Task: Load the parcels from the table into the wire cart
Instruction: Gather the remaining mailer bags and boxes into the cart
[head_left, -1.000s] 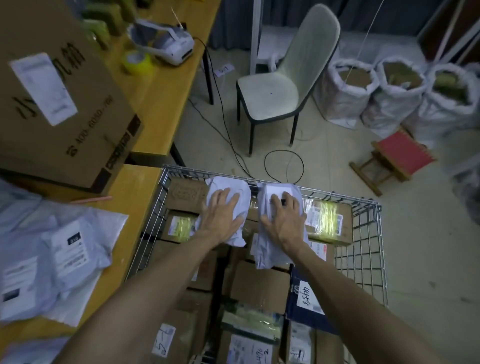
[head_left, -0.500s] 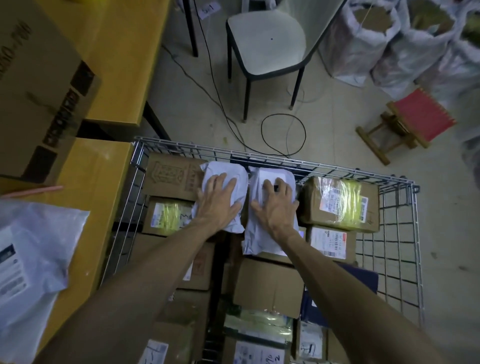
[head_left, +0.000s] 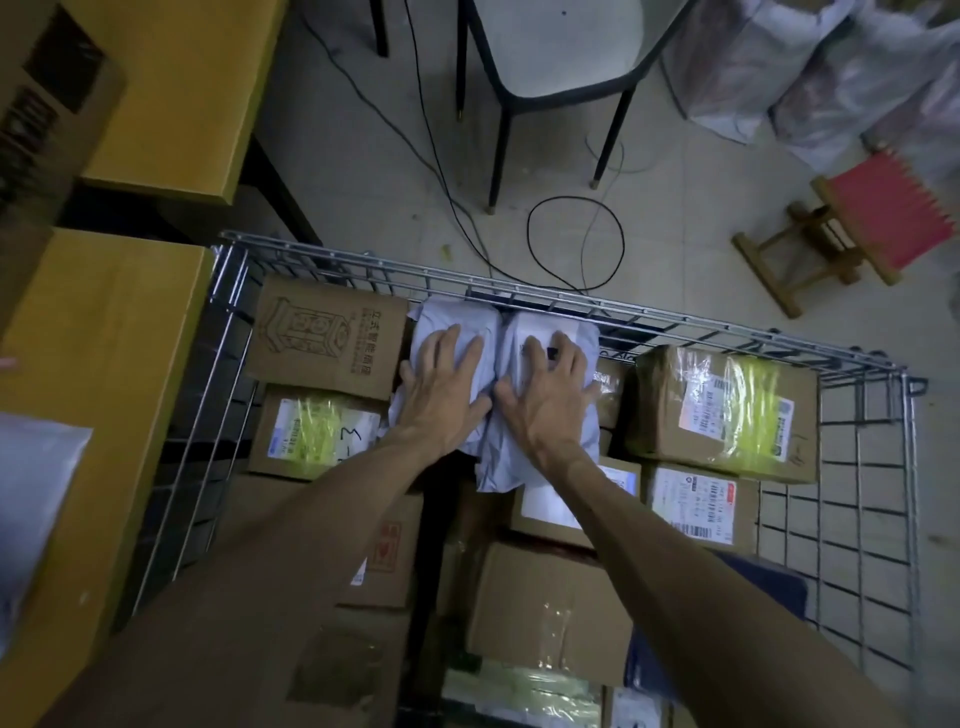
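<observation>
Two grey-white soft mailer parcels lie side by side against the far wall of the wire cart (head_left: 571, 304). My left hand (head_left: 444, 387) presses flat with spread fingers on the left mailer (head_left: 441, 319). My right hand (head_left: 545, 395) presses flat on the right mailer (head_left: 584, 332). Both mailers sit on top of several cardboard boxes that fill the cart, among them a printed brown box (head_left: 330, 340) at the far left and a box with yellow tape (head_left: 727, 410) at the right. More mailers (head_left: 31, 499) lie on the yellow table (head_left: 104, 338) at the left.
A large cardboard box (head_left: 36, 135) stands on the table at upper left. Beyond the cart are a grey chair (head_left: 556, 57), black cables (head_left: 571, 244) on the floor, a small red stool (head_left: 878, 213) and white sacks (head_left: 810, 67).
The view has tilted down and closer to the cart. Both hands stay flat on the two mailers, which have settled lower against the cart's far wall.
</observation>
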